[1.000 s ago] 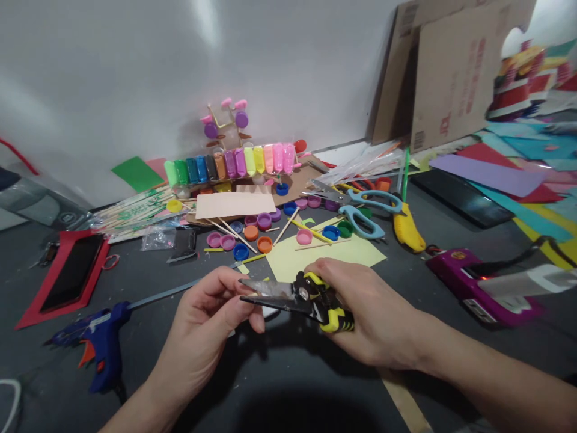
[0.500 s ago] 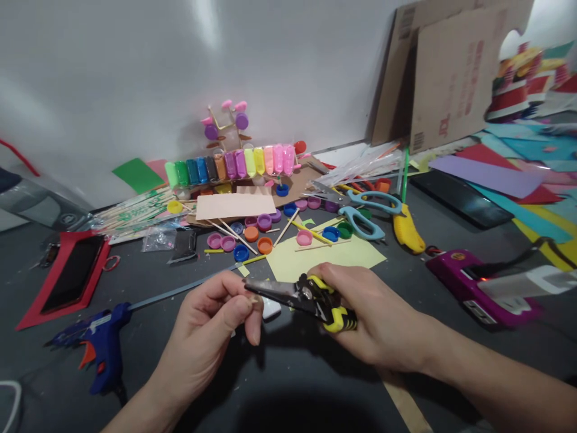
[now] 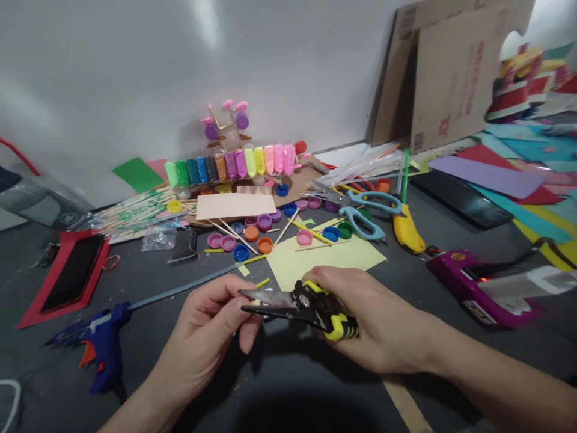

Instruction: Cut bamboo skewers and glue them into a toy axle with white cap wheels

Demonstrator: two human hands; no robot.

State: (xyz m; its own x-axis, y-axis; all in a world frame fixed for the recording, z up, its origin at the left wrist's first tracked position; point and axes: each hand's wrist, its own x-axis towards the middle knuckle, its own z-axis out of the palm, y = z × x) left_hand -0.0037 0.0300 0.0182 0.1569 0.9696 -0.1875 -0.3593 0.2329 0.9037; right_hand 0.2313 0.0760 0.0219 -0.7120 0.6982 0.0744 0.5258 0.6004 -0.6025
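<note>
Fingers of my left hand (image 3: 211, 331) are pinched round something small and pale, mostly hidden by the fingertips. My right hand (image 3: 376, 319) is wrapped round the yellow and black handles of the snips (image 3: 303, 302). The blades point left, slightly parted, with their tips at my left thumb and index finger and the small pale piece between them. Behind the snips lies a pale yellow sheet (image 3: 324, 260). A short yellow-green stick (image 3: 262, 282) shows just beyond the blades.
A blue glue gun (image 3: 108, 349) lies left, near a phone (image 3: 72, 273) on red paper. Bottle caps (image 3: 264, 245), sticks and blue-handled scissors (image 3: 372, 225) are scattered behind my hands. At the right are a purple power strip (image 3: 482, 288) and another phone (image 3: 462, 198).
The snips' blades have opened a little and their tips have shifted slightly left and down. My left hand has moved slightly, and the short yellow-green stick now shows more.
</note>
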